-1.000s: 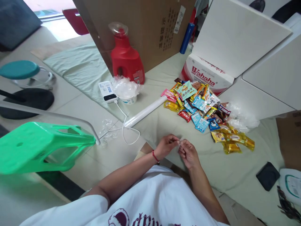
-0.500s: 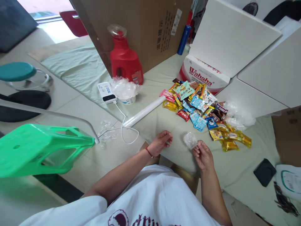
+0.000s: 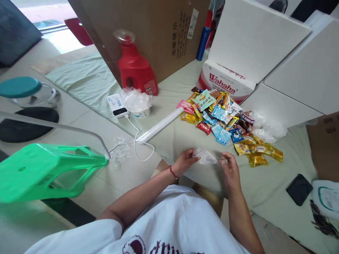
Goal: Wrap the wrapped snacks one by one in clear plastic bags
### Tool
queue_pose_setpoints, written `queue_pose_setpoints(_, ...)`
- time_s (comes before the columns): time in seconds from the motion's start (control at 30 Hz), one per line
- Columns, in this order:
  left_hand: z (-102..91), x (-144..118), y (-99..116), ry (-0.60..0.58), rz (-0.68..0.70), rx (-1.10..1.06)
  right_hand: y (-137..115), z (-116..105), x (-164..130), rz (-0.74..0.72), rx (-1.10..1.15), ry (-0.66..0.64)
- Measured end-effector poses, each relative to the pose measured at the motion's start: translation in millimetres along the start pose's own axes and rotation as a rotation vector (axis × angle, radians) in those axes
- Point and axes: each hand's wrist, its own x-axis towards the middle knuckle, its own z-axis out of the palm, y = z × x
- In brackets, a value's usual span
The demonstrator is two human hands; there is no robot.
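A small crumpled piece of clear plastic (image 3: 205, 156), which looks like a thin bag, is stretched between my two hands above the cloth-covered surface. My left hand (image 3: 185, 162), with a red cord bracelet on its wrist, pinches the left end between thumb and fingers. At the other end, my right hand (image 3: 231, 171) has its thumb and fingertips closed on the tapering plastic; the exact grip is partly blurred. Beyond both hands lies a pile of wrapped snacks (image 3: 222, 113) in many colours, with yellow-wrapped pieces (image 3: 261, 150) at its right edge.
A clear plastic roll (image 3: 160, 126) lies left of the snacks. Behind it stand a red jug (image 3: 137, 70) and a tub topped with crumpled plastic (image 3: 141, 112). A white cable (image 3: 135, 141) curls nearby. More plastic bags (image 3: 267, 127) and a Wahaha box (image 3: 225, 83) border the pile.
My left hand has moved right and taken hold of the plastic, which hung from my right hand alone before. The plastic is now drawn out sideways between both hands.
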Motion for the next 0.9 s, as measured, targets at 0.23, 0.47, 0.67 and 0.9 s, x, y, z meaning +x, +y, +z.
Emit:
queue_pose_setpoints(0.23,9.1,-8,3,-0.094,-0.058,-0.049,-8,25,10,-0.434,-0.491,-0.251)
queue_pose_setpoints(0.47,-1.7,0,-3,0.254,-0.050,-0.285,16,26,8,-0.041,-0.044,-0.015)
queue_pose_setpoints(0.67,2.5,0,2,0.267,-0.043,-0.226,24,17,-1,-0.232,-0.417,-0.059)
queue_pose_setpoints(0.9,1.6,1,6,0.152,-0.094,-0.217,4,26,6,-0.383,-0.337,-0.364)
